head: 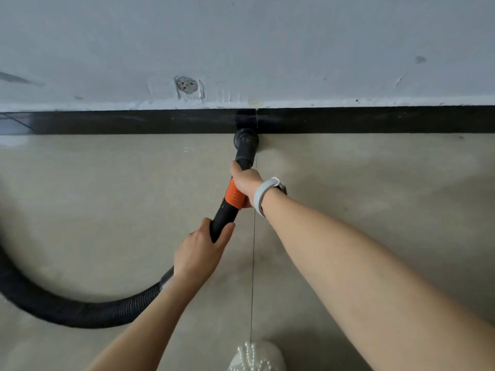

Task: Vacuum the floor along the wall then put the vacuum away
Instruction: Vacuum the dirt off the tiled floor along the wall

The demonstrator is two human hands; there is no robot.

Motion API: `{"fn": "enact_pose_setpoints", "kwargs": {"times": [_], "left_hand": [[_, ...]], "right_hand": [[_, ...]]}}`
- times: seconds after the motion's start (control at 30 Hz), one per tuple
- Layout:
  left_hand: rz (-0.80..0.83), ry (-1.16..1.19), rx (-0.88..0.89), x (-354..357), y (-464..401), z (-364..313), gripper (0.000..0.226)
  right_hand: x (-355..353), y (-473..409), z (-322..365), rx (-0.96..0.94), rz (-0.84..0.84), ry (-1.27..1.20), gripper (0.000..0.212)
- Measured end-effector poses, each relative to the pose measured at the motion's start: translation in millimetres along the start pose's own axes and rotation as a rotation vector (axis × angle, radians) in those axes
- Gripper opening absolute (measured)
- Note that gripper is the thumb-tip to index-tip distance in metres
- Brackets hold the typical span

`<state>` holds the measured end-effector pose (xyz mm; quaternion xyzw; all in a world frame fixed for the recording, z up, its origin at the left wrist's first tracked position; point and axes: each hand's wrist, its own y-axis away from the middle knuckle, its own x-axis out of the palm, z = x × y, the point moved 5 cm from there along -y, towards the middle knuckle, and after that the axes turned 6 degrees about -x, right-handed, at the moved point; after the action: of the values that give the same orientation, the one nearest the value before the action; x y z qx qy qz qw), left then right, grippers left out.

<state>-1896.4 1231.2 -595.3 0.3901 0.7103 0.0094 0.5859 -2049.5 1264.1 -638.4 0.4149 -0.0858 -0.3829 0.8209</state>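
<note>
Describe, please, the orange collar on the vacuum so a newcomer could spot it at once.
Start at the black skirting board under the grey wall, where the vacuum nozzle meets the floor. Follow the black tube back to the right hand; the orange collar sits under it, the only bright part of the black vacuum.

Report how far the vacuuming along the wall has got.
Done: nothing provable; the beige tiled floor shows no cleaned strip. In hand: left hand and right hand grip the black vacuum tube with orange collar, its round nozzle at the black skirting board. Left: remaining wall, stowing the vacuum; black ribbed hose is still out.
</note>
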Motion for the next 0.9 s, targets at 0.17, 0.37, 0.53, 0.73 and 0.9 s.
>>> {"fn": "enact_pose_setpoints", "kwargs": {"times": [0.17,0.37,0.53,0.73,0.9], "left_hand": [[0.051,-0.015,0.008,2,8,21,0.036],[0.273,-0.229,0.177,35,59,13,0.043],[0.478,-0.368,0.309,41,101,-17,0.044],[0.535,-0.407,0.254,5,136,-39,0.044],[0.435,-0.352,0.07,-30,155,0,0.044]], "right_hand": [[18,13,-19,0.01,-0.007,-0.081,0.066],[-26,74,-108,0.147,-0.273,-0.337,0.053],[-66,129,-157,0.375,-0.384,-0.537,0.05],[-78,166,-154,0.573,-0.321,-0.418,0.063],[-31,181,-117,0.557,-0.171,-0.224,0.061]]}}
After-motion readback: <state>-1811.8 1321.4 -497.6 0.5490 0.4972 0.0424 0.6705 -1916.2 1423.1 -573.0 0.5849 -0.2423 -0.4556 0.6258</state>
